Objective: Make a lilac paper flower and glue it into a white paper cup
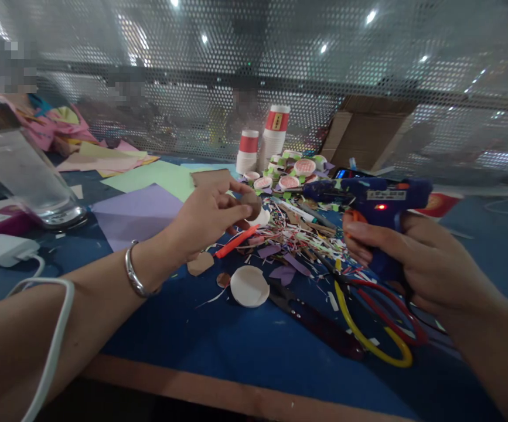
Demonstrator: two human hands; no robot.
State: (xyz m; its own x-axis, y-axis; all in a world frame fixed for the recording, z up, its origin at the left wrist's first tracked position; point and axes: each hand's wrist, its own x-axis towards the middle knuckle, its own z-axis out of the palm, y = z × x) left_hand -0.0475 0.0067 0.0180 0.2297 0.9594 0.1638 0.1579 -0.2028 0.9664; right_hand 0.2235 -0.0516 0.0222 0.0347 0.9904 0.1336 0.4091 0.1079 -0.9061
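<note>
My left hand [207,214] is closed, pinching a small round cardboard disc [252,205] between thumb and fingers above the table. In my right hand [425,258] is a blue hot glue gun [381,198] with a lit red light. Its nozzle points left toward the disc, apart from it, and my fingers rest by the orange trigger [359,218]. Below lie a white paper disc [249,286], a smaller brown disc [223,280], a cardboard piece [200,264] and an orange-red stick-like tool [236,241]. Scissors with red and yellow handles [341,305] lie under the glue gun.
A dark-handled tool [319,328] lies near the front. Paper scraps [297,234] cover the middle. Behind stand stacked paper cups [272,140] and decorated cup pieces [304,167]. A glass bottle [20,170], white cable [55,346] and purple paper [137,214] are at left.
</note>
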